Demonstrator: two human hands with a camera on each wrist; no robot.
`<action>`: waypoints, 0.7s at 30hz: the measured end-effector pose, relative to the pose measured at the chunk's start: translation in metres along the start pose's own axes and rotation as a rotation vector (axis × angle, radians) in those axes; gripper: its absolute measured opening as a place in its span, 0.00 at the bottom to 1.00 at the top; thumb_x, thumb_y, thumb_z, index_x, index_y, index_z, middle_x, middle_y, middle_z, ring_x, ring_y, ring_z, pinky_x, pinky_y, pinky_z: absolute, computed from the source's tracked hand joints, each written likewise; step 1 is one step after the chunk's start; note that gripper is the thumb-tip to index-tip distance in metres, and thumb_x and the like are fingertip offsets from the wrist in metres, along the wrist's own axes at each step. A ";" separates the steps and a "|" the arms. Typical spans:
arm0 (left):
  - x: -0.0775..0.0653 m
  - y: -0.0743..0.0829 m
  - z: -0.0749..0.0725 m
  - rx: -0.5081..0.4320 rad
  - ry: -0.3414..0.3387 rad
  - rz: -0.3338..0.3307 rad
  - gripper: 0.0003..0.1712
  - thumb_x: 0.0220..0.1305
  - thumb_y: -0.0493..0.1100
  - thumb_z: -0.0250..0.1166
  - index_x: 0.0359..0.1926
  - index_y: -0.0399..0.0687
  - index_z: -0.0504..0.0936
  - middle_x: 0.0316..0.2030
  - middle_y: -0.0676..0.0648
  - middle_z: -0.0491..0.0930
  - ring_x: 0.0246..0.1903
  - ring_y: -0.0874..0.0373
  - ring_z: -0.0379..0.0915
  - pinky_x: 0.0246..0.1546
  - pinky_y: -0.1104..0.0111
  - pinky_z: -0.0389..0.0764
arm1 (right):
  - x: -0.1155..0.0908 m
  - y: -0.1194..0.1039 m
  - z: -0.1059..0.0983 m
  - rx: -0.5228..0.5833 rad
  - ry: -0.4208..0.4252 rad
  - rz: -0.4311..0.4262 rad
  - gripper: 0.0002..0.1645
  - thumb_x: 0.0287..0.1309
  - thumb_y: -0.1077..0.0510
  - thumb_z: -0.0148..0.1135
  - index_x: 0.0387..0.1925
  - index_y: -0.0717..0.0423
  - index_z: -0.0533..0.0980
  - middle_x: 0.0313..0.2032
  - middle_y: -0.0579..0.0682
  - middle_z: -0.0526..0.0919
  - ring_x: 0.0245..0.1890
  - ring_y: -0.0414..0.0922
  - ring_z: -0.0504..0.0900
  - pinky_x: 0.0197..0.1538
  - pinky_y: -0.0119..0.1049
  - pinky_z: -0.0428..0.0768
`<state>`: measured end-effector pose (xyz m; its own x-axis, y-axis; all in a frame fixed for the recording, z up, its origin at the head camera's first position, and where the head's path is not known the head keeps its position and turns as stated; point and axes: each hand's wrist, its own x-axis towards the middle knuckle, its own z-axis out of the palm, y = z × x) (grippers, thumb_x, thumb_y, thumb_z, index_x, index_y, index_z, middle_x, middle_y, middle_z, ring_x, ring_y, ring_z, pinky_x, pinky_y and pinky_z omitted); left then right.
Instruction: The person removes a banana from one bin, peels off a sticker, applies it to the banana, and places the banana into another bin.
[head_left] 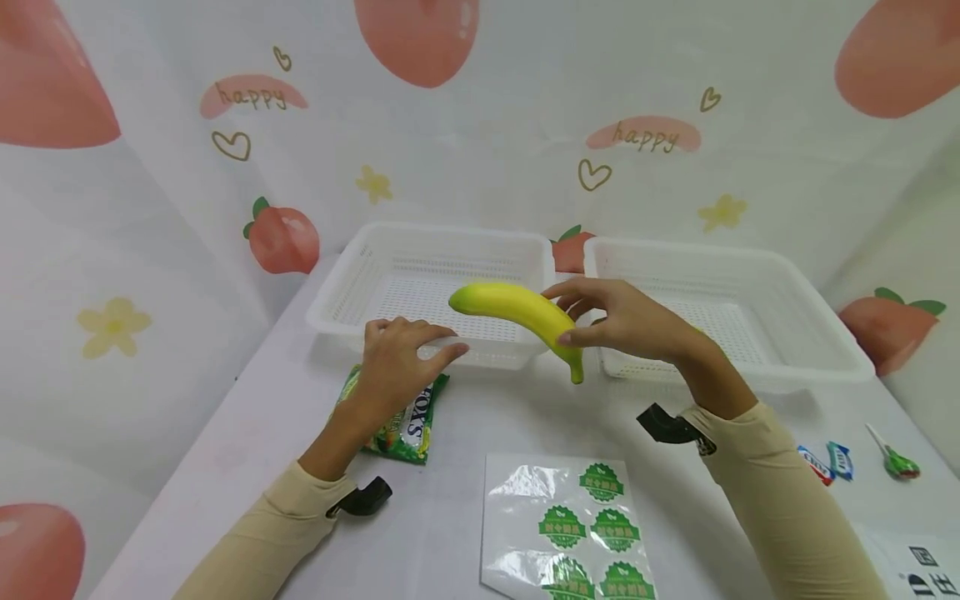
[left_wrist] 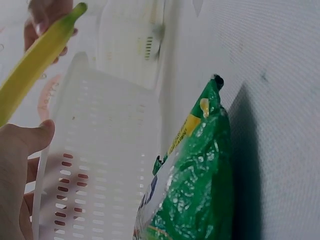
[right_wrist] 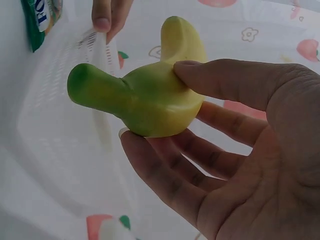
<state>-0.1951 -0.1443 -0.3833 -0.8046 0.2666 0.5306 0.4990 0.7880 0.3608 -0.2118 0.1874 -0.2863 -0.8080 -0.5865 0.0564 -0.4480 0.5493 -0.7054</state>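
A yellow banana (head_left: 517, 308) with green ends is pinched between the thumb and fingers of my right hand (head_left: 626, 321). It is held up in front of the two baskets, its stem end pointing down in the head view. My left hand (head_left: 405, 358) grips the front rim of the left white basket (head_left: 341, 308); its fingers show through the wall holes in the left wrist view. Below that hand lies a green Fox's candy bag (left_wrist: 195, 175). The right wrist view shows the banana's green stem (right_wrist: 100, 87) close up.
A second white basket (head_left: 802, 317) stands at the right, with a bit of yellow visible behind my wrist. A sheet of green round stickers (head_left: 517, 517) lies in front. Small wrapped candies (head_left: 840, 460) and a lollipop (head_left: 900, 465) lie at the right.
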 end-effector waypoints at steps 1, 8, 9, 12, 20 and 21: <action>0.000 0.000 0.000 -0.001 0.000 -0.001 0.22 0.66 0.62 0.73 0.51 0.54 0.92 0.46 0.50 0.92 0.43 0.48 0.82 0.59 0.40 0.64 | -0.006 0.002 0.000 0.007 0.001 0.007 0.33 0.63 0.52 0.76 0.68 0.43 0.77 0.48 0.47 0.87 0.53 0.47 0.83 0.54 0.47 0.82; 0.000 -0.001 0.000 0.003 -0.012 -0.005 0.24 0.67 0.63 0.72 0.53 0.53 0.92 0.49 0.49 0.91 0.47 0.47 0.83 0.60 0.39 0.64 | -0.040 0.016 0.005 -0.003 0.001 0.036 0.33 0.63 0.54 0.77 0.68 0.45 0.78 0.46 0.46 0.87 0.51 0.47 0.84 0.55 0.42 0.85; 0.000 -0.001 0.000 0.003 -0.013 -0.006 0.24 0.67 0.63 0.72 0.54 0.53 0.92 0.49 0.49 0.91 0.48 0.46 0.83 0.60 0.38 0.64 | -0.044 0.018 0.006 -0.009 -0.002 0.039 0.33 0.63 0.54 0.76 0.68 0.45 0.77 0.47 0.46 0.87 0.51 0.47 0.84 0.55 0.42 0.86; 0.000 -0.001 -0.001 0.003 -0.017 -0.009 0.24 0.67 0.63 0.72 0.54 0.54 0.92 0.49 0.49 0.91 0.47 0.46 0.83 0.60 0.38 0.64 | -0.054 0.023 0.009 -0.037 -0.017 0.050 0.32 0.63 0.52 0.76 0.68 0.45 0.78 0.47 0.44 0.86 0.50 0.46 0.84 0.55 0.43 0.86; 0.001 -0.001 0.000 -0.011 -0.023 -0.012 0.24 0.68 0.62 0.72 0.55 0.54 0.91 0.50 0.48 0.91 0.48 0.45 0.82 0.61 0.37 0.63 | -0.074 0.030 0.018 -0.019 -0.062 0.046 0.29 0.65 0.52 0.76 0.65 0.47 0.79 0.47 0.44 0.85 0.50 0.45 0.83 0.53 0.39 0.86; 0.001 0.000 0.001 -0.010 -0.024 -0.011 0.24 0.68 0.62 0.71 0.55 0.54 0.91 0.50 0.48 0.91 0.49 0.45 0.82 0.61 0.37 0.63 | -0.075 0.030 0.020 -0.016 -0.063 0.046 0.29 0.65 0.52 0.75 0.65 0.47 0.79 0.47 0.44 0.85 0.50 0.44 0.83 0.53 0.38 0.86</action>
<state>-0.1966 -0.1438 -0.3836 -0.8172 0.2714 0.5084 0.4933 0.7855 0.3737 -0.1566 0.2362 -0.3264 -0.8024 -0.5965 -0.0206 -0.4176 0.5858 -0.6946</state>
